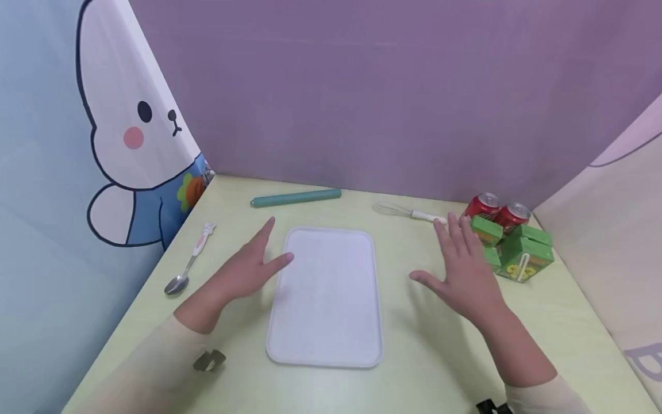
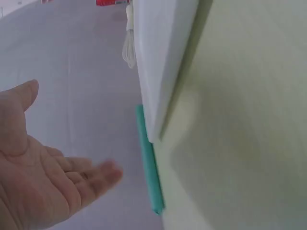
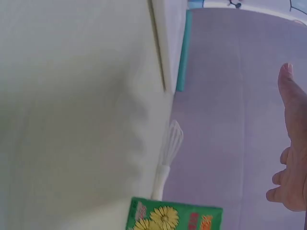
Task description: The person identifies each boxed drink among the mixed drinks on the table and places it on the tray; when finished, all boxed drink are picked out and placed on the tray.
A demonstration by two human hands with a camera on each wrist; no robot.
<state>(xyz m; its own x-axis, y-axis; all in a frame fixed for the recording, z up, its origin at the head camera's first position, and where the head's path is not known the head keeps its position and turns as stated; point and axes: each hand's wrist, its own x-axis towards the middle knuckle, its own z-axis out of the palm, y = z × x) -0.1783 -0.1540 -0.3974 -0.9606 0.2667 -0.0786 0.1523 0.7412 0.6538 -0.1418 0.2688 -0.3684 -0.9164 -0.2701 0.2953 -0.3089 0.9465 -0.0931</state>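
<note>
- The white tray (image 1: 326, 299) is laid lengthwise, its long axis directed near to far.
- Left hand (image 1: 247, 271) and right hand (image 1: 465, 276) are held unclenched, nothing gripped.

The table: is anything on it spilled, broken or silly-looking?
No, nothing stands out on the table: I can see no spill or damage. The white tray lies flat, the two red cans stand upright behind the green boxes, and the spoon, whisk and teal rod simply lie there.
</note>
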